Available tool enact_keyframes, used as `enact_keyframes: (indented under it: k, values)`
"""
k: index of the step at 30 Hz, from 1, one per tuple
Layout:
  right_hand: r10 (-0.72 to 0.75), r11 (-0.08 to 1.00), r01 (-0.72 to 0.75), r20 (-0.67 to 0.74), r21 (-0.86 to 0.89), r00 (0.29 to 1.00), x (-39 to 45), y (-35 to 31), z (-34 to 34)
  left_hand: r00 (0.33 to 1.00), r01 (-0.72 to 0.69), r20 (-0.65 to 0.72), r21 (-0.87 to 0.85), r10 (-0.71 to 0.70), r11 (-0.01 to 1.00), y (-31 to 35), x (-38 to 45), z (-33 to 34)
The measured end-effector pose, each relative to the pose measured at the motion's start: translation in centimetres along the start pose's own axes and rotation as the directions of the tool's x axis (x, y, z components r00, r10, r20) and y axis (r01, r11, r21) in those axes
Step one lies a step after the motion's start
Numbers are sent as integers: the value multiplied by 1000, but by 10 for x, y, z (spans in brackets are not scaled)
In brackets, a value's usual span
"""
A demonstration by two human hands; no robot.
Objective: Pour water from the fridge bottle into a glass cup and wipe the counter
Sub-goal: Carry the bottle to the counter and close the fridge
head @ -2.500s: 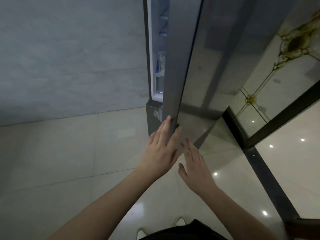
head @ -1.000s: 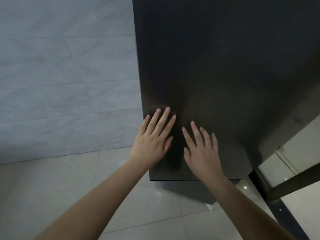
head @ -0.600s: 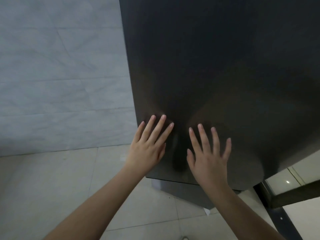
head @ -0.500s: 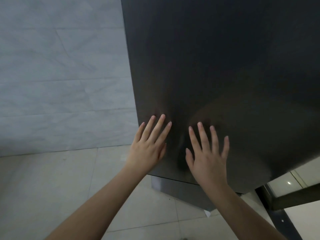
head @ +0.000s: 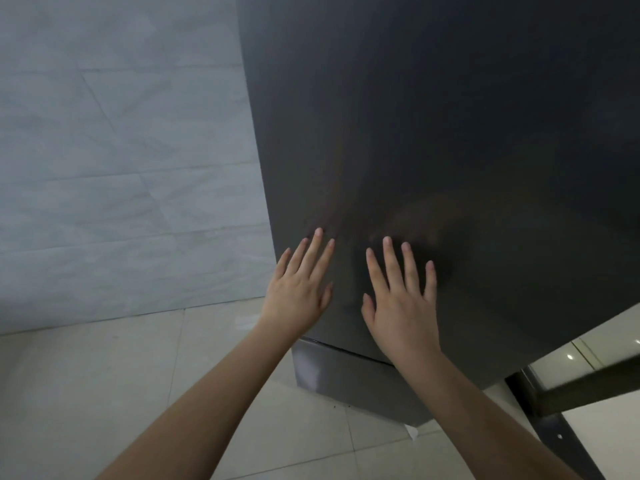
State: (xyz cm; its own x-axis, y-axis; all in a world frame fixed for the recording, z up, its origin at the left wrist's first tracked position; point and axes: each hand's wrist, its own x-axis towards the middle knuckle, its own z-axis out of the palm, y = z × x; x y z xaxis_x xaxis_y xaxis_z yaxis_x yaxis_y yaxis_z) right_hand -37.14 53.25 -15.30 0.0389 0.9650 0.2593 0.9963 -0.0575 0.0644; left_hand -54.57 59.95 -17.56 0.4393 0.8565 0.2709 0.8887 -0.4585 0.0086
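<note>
Left hand (head: 298, 295) and right hand (head: 401, 308), fingers straight, flat side by side low on dark fridge door (head: 433, 150), holding nothing; even push near its free edge advised; bottle, cup out of view.

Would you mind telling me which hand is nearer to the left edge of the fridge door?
Left. The left hand lies flat right at the left edge of the fridge door; the right hand rests flat further in on the panel.
</note>
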Motion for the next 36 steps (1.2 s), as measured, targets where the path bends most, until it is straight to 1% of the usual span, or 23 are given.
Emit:
enact_keyframes:
  k: [5, 7, 9, 12, 16, 20, 24, 26, 30, 33, 36]
  values:
    - [0, 1000, 0, 45, 11, 999, -1, -1, -10, 999, -48, 13, 35, 47, 998, 0, -3, -13]
    - [-10, 999, 6, 111, 31, 994, -6, 0, -15, 998, -55, 14, 45, 54, 997, 0, -7, -23]
    - [-22, 995, 0, 217, 104, 976, -14, 0, -18, 998, -53, 18, 25, 52, 998, 2, -14, -35]
    - [-11, 981, -56, 340, 188, 940, -31, 0, -22, 990, -94, 113, 34, 89, 995, 4, -37, -46]
    - [43, 965, -150, 435, 215, 899, -65, -16, -30, 959, -129, 258, 23, 118, 991, -2, -75, -51]
    - [58, 962, -162, 418, 219, 907, -102, -47, -33, 940, -174, 294, -19, 171, 985, -5, -112, -57]
    - [129, 951, -226, 395, 210, 909, -139, -62, -35, 878, -248, 381, -155, 290, 956, -1, -138, -66]
    - [189, 943, -277, 386, 186, 903, -160, -59, -39, 859, -296, 378, -184, 346, 937, 6, -146, -69]
    - [300, 915, -378, 390, 140, 870, -205, -49, -49, 807, -399, 379, -216, 453, 891, 35, -159, -68]
    - [376, 885, -449, 384, 120, 843, -239, -39, -59, 765, -478, 352, -250, 539, 842, 65, -168, -67]
    - [471, 840, -538, 390, 76, 791, -277, -29, -66, 707, -557, 334, -281, 624, 782, 97, -178, -65]
